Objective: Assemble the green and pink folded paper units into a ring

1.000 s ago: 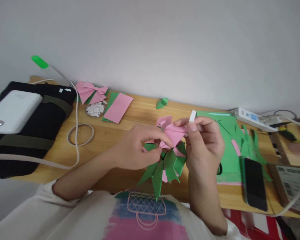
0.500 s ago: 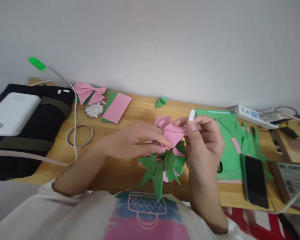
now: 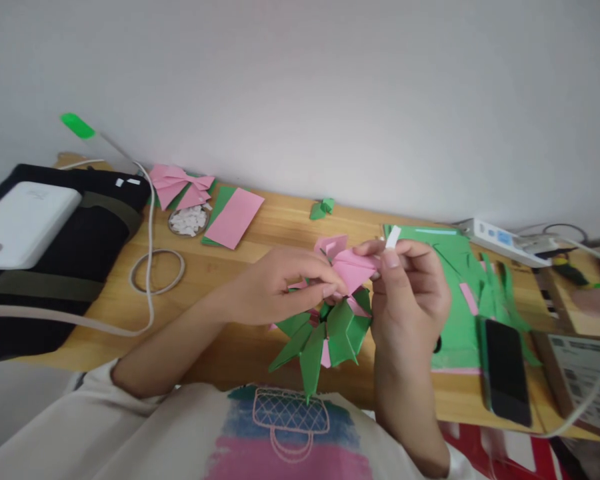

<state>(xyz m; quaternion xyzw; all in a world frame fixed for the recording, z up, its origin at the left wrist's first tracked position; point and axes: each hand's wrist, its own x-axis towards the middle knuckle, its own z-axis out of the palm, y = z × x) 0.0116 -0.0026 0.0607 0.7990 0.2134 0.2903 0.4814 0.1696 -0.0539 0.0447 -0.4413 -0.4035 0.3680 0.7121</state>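
Note:
A folded paper flower [image 3: 313, 357], with green pointed leaves and pink petals, hangs between my hands above the table's front edge. My left hand [image 3: 285, 283] is closed, its thumb and fingers pinching the lower edge of a pink folded petal [image 3: 354, 268]. At the petal's right end, my right hand [image 3: 410, 287] is closed too. Its thumb and index finger hold up a small white strip [image 3: 393, 237], while its fingertips touch the petal. The inner part of the flower is partly hidden behind my left fingers.
Along the back lie pink bow-like folded pieces [image 3: 180, 185], a dish of white bits [image 3: 189, 220], pink and green paper [image 3: 235, 219] and a small green folded piece [image 3: 322, 209]. Right are green sheets [image 3: 457, 340], a phone [image 3: 505, 370] and a power strip [image 3: 500, 240]. Left, a power bank [image 3: 27, 223] rests on black cloth.
The flower has tilted a little and its leaf tips have shifted left. My left fingers have drawn closer together on the petal. The white strip stays in my right hand.

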